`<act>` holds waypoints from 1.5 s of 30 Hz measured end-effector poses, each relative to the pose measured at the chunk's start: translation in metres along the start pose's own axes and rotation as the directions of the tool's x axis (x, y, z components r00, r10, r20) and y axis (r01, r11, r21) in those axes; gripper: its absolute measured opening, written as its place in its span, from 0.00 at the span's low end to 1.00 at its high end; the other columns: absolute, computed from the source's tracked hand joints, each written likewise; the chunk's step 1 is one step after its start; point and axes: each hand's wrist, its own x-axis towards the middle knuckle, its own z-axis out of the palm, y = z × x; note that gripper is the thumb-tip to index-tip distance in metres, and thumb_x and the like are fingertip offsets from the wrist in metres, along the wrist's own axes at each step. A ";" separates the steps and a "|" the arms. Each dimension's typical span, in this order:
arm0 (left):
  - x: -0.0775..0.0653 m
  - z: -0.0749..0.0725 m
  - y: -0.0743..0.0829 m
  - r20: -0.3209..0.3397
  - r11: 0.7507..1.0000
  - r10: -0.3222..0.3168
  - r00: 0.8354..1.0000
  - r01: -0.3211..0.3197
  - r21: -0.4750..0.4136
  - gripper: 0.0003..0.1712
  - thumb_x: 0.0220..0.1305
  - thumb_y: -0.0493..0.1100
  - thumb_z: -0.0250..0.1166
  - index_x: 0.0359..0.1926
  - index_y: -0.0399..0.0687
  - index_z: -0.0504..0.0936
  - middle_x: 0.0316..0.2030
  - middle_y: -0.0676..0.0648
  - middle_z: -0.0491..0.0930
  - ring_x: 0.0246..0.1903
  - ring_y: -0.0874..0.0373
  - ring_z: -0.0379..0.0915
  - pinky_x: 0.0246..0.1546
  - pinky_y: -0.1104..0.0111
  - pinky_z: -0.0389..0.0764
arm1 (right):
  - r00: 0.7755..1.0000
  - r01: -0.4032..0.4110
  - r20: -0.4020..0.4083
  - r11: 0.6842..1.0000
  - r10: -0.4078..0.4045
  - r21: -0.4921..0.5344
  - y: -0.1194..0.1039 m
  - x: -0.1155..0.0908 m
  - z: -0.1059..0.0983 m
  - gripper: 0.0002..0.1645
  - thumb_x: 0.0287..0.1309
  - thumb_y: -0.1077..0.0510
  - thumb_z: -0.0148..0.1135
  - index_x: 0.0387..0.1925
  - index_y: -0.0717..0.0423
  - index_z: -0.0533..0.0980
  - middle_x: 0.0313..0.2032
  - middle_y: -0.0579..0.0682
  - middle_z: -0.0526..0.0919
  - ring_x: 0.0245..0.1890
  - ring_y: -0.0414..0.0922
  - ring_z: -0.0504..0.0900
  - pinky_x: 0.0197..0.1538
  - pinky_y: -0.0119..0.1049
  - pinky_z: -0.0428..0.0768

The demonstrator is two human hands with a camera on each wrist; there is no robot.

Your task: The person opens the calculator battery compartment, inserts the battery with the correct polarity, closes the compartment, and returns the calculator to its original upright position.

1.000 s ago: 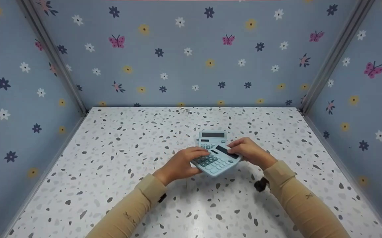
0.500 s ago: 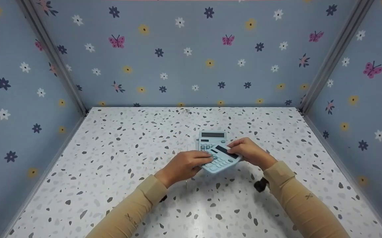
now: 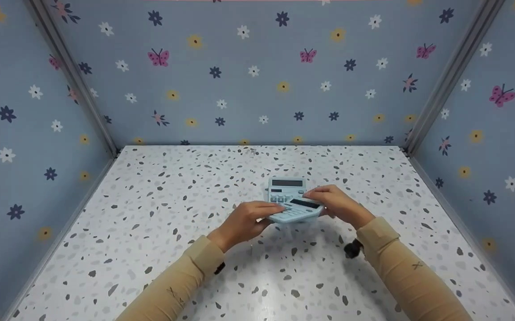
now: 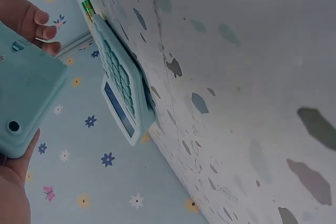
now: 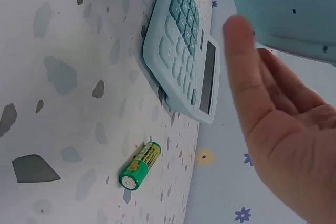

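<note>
Head: held calculator (image 3: 298, 212) more edge-on

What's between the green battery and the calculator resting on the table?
Only bare speckled tabletop; the right wrist view shows nothing lying between the green battery and the resting calculator.

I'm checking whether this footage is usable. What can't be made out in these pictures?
Key markings on the held calculator: head view, too small, partly covered by the left hand.
Back of the held calculator: left wrist view, cut off by left edge.
Lower keys of the resting calculator: head view, hidden by the held calculator.
Fine print on the battery: right wrist view, too small.
Fingertip of the right hand: right wrist view, blurred.
</note>
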 end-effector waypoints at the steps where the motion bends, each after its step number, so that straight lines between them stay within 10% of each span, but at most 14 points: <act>1: 0.000 0.000 0.000 0.002 0.999 -0.026 1.000 0.026 -0.020 0.21 0.67 0.30 0.74 0.60 0.41 0.90 0.55 0.41 0.91 0.55 0.46 0.90 0.59 0.60 0.91 | 1.000 0.013 -0.005 1.000 -0.013 -0.004 0.000 0.000 0.000 0.32 0.79 0.46 0.61 0.71 0.64 0.78 0.59 0.60 0.88 0.41 0.38 0.84 0.43 0.35 0.85; 9: 0.000 -0.002 -0.003 0.003 0.934 -0.221 0.975 0.213 -0.287 0.18 0.71 0.32 0.72 0.60 0.38 0.90 0.53 0.39 0.92 0.53 0.45 0.91 0.56 0.59 0.92 | 0.987 0.158 -0.041 0.978 -0.154 0.135 -0.003 -0.001 -0.003 0.30 0.85 0.47 0.52 0.67 0.69 0.78 0.62 0.60 0.85 0.57 0.46 0.83 0.51 0.35 0.83; 18: 0.002 -0.007 -0.005 0.079 0.683 -0.485 0.871 0.434 -0.587 0.17 0.72 0.34 0.72 0.60 0.37 0.89 0.53 0.36 0.91 0.47 0.52 0.91 0.46 0.68 0.91 | 0.942 0.327 -0.032 0.890 -0.335 0.316 -0.008 -0.004 -0.003 0.21 0.82 0.55 0.56 0.64 0.63 0.80 0.56 0.53 0.86 0.56 0.45 0.86 0.61 0.37 0.89; 29: 0.001 -0.010 -0.010 0.150 0.452 -0.610 0.779 0.496 -0.741 0.21 0.71 0.35 0.72 0.62 0.34 0.87 0.56 0.36 0.90 0.55 0.48 0.90 0.55 0.57 0.92 | 0.923 0.371 -0.034 0.859 -0.384 0.353 -0.010 -0.009 0.002 0.27 0.73 0.63 0.66 0.69 0.65 0.74 0.53 0.47 0.86 0.55 0.43 0.87 0.58 0.40 0.90; 45: -0.002 -0.008 -0.011 0.218 0.287 -0.670 0.709 0.519 -0.805 0.27 0.71 0.35 0.71 0.69 0.32 0.81 0.62 0.35 0.86 0.62 0.43 0.86 0.65 0.51 0.87 | 0.927 0.373 -0.089 0.882 -0.363 0.288 -0.002 -0.006 0.013 0.25 0.69 0.67 0.69 0.65 0.64 0.78 0.50 0.48 0.88 0.53 0.45 0.89 0.55 0.40 0.92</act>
